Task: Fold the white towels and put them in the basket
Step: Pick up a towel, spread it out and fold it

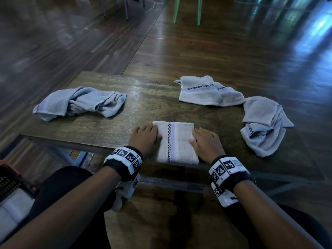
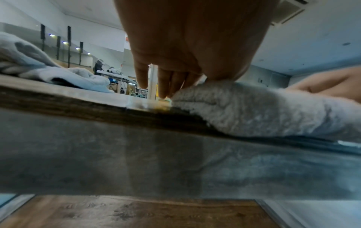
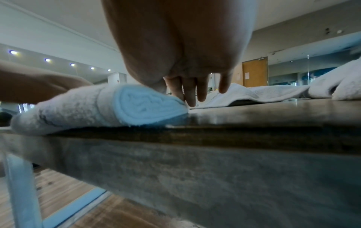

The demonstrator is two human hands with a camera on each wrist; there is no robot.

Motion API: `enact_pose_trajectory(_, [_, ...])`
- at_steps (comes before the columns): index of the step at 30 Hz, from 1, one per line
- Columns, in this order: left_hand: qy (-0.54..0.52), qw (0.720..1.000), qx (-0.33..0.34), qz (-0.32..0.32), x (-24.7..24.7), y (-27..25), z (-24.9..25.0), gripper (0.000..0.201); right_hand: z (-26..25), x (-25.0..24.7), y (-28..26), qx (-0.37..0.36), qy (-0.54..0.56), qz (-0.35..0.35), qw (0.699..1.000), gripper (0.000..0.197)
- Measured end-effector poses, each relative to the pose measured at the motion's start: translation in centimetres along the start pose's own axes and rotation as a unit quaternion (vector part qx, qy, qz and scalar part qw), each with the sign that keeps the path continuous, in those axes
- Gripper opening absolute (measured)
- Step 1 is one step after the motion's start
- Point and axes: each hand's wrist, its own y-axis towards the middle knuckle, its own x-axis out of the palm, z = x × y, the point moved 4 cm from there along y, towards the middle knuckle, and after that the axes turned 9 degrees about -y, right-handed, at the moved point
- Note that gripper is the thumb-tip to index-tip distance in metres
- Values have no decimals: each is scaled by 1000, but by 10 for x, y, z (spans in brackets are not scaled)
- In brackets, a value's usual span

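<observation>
Wooden table [image 1: 111, 126], both hands flat, fingers straight, pressing folded towel [image 1: 177, 142], basket [image 1: 10, 184] cut off

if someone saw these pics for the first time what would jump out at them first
Most likely the folded towel at the near edge of the wooden table, with the left hand and right hand resting flat on either side of it. Next, the crumpled towels still unfolded: one at the far left, and a pile at the right. A dark basket sits low at the person's left, a white towel visible inside.
</observation>
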Motion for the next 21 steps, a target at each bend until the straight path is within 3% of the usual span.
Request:
enact_pose_trajectory(3, [-41,998,-35,15,-11,-3,-6,37,5,-8,-1,37,9,3,999,41])
enact_pose_trajectory(8, [-207,975,-77,-18,-19,-6,-11,22,11,-7,0,112,101,-75,986,38])
enact_pose_trajectory(17, [-259,958,-112,-57,-11,-1,-13,43,9,-4,-1,145,276,-152,938,45])
enact_pose_trajectory(21, [-349,927,-128,-54,-11,-1,-13,40,8,-6,-3,149,333,-141,921,31])
